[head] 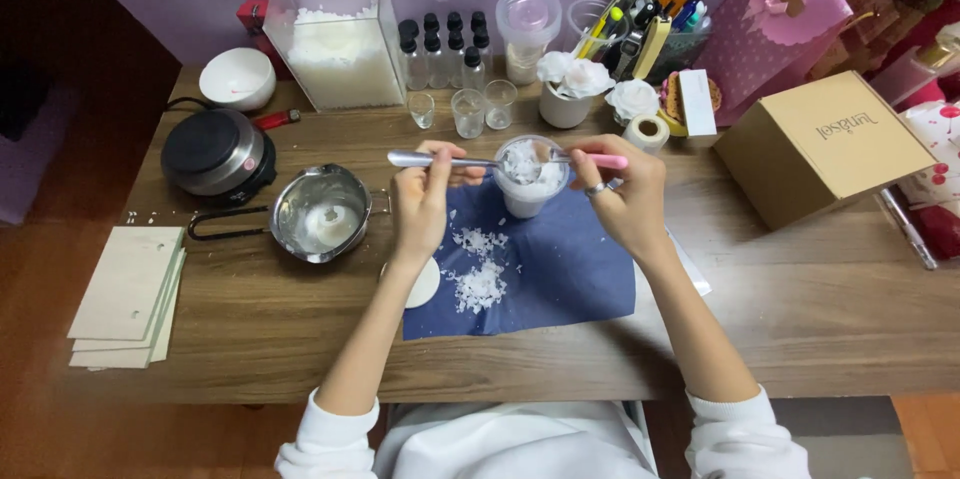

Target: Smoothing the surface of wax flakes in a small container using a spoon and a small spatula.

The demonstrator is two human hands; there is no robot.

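Note:
My left hand (424, 201) grips a metal utensil (440, 159) that lies level, its tip at the rim of a clear cup (528, 191) heaped with white flakes. My right hand (622, 195) holds a pink-handled spoon (592, 159) whose bowl rests on the flakes at the cup's top. The cup stands on a dark blue cloth (570, 274) on the wooden table. Loose white flakes (478, 279) lie spilled on the cloth in front of the cup.
Left of the cloth sits a small metal pot (320, 212) with white residue, and beyond it a black hot plate (217, 151). A clear bin of flakes (340, 39), small bottles (445, 49) and small glasses (467, 111) stand at the back. A cardboard box (822, 144) is at the right, stacked cards (125, 294) at the left.

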